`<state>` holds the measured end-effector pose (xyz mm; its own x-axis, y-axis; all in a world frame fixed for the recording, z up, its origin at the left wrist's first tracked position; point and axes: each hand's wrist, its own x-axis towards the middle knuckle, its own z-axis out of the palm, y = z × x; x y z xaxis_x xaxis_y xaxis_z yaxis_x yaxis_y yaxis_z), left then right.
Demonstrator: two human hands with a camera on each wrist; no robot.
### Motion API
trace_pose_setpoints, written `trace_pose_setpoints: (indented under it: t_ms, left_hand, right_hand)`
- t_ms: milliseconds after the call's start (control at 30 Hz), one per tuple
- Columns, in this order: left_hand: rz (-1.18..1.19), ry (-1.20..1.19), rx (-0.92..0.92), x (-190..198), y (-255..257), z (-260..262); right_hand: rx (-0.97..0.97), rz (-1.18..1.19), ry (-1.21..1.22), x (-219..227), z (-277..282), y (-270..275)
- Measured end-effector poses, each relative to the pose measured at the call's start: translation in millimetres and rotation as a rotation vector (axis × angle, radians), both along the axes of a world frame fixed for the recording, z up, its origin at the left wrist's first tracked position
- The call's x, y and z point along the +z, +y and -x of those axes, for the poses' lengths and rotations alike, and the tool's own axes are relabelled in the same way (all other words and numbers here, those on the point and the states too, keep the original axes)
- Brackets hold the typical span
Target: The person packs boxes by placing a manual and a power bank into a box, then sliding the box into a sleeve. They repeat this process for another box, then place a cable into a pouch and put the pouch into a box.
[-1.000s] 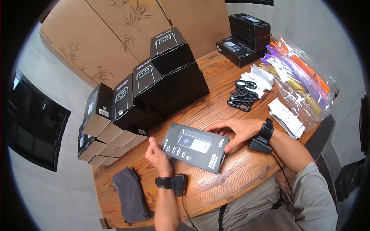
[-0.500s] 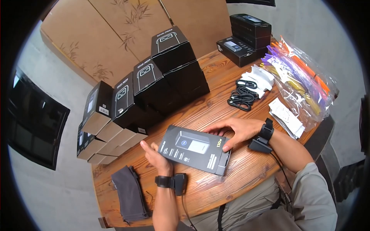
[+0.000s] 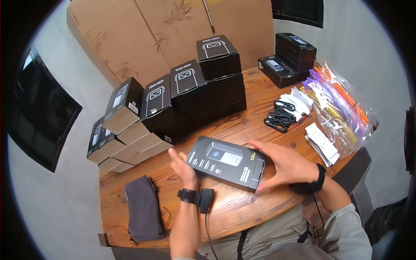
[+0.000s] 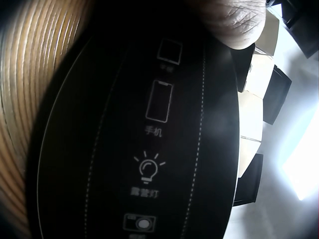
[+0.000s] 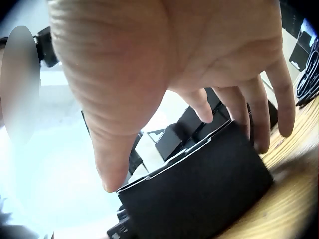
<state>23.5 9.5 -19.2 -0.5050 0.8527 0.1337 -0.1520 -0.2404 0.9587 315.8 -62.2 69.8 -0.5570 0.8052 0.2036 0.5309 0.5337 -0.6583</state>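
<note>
A black retail box [image 3: 227, 162] with a device pictured on its face and "130W" printed at one end lies tilted between my hands. My left hand [image 3: 184, 170] holds its left end, with the thumb [image 4: 237, 25] along the edge and the other fingers mostly hidden by the box. In the left wrist view, one side panel shows small icons of a phone, a lamp and a camera. Around the right end, my right hand [image 3: 294, 167] is spread wide: thumb at the near corner, fingers by the far edge. The right wrist view shows the box's plain black end [image 5: 194, 189] below the palm.
Stacked black boxes [image 3: 186, 82] stand at the back left, others [image 3: 294, 58] at the back right. Black cables [image 3: 279, 119], folded papers [image 3: 321, 145] and a plastic bag of coloured strips [image 3: 340, 108] lie to the right. A dark grey cloth pouch [image 3: 143, 208] lies at front left.
My right thumb has left the box's top face for its near corner, and the right hand now spans the end. The box's printed end has tilted, and the head view has shifted.
</note>
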Motion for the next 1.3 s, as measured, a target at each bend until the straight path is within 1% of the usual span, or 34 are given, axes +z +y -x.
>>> trace_pose_setpoints:
  t_ms: [33,67,167,200,300,500,600,700,733,833,933,1000,1067,1100,1133,1233,1300]
  left_hand:
    - [-0.001,0.007,-0.003,-0.2,-0.3,0.3]
    - [-0.004,0.016,-0.008,-0.6,-0.2,0.4]
    - [-0.008,0.012,-0.015,-0.5,1.0,-0.5]
    - [-0.007,0.008,-0.014,0.9,0.1,-0.5]
    - [0.001,-0.015,-0.034,3.4,-1.9,-1.8]
    - [0.006,-0.002,-0.044,2.9,-3.5,-4.4]
    - [-0.005,-0.021,-0.035,1.5,-2.1,-3.8]
    - [-0.005,-0.019,-0.027,0.2,-1.5,-2.0]
    - [-0.004,-0.015,-0.023,0.8,-1.6,-1.8]
    - [-0.003,-0.040,-0.004,1.0,-0.9,-1.9]
    - [-0.009,-0.079,0.001,-0.8,0.2,-0.1]
    - [-0.027,-0.151,0.011,1.8,-0.4,2.0]
    - [-0.035,-0.240,0.034,7.7,-0.2,4.9]
    - [-0.038,-0.290,0.012,6.0,0.9,8.7]
    - [-0.041,-0.339,-0.010,3.7,2.4,13.1]
    - [-0.048,-0.444,-0.082,2.7,3.1,15.8]
    - [-0.038,-0.463,-0.111,3.9,2.4,15.8]
  right_hand:
    - [-0.031,-0.064,-0.052,2.2,6.1,-10.3]
    - [-0.062,-0.164,-0.069,-7.2,12.9,-17.7]
    - [-0.211,-0.110,-0.124,-10.5,29.9,-33.7]
    - [-0.231,-0.087,-0.092,-12.1,32.2,-34.1]
    - [-0.229,-0.101,-0.005,-15.1,30.3,-36.8]
    - [-0.284,-0.124,-0.025,-12.6,22.3,-50.3]
    - [-0.308,-0.040,-0.044,-6.7,16.6,-60.2]
    - [-0.277,-0.129,-0.056,-2.2,-2.5,-67.5]
    - [-0.295,-0.087,-0.051,1.7,-9.9,-73.0]
    - [-0.260,-0.133,-0.101,7.6,-36.9,-85.3]
    - [-0.280,-0.089,-0.067,20.1,-61.0,-100.2]
    - [-0.315,-0.115,-0.106,17.8,-85.4,-109.4]
    - [-0.378,-0.018,-0.077,23.4,-99.2,-119.6]
    - [-0.409,0.029,-0.062,25.0,-105.4,-124.1]
    - [-0.399,-0.057,-0.124,18.8,-113.0,-125.7]
    - [-0.435,-0.098,-0.148,10.8,-110.1,-129.2]
    - [-0.399,-0.171,-0.171,6.5,-100.6,-123.3]
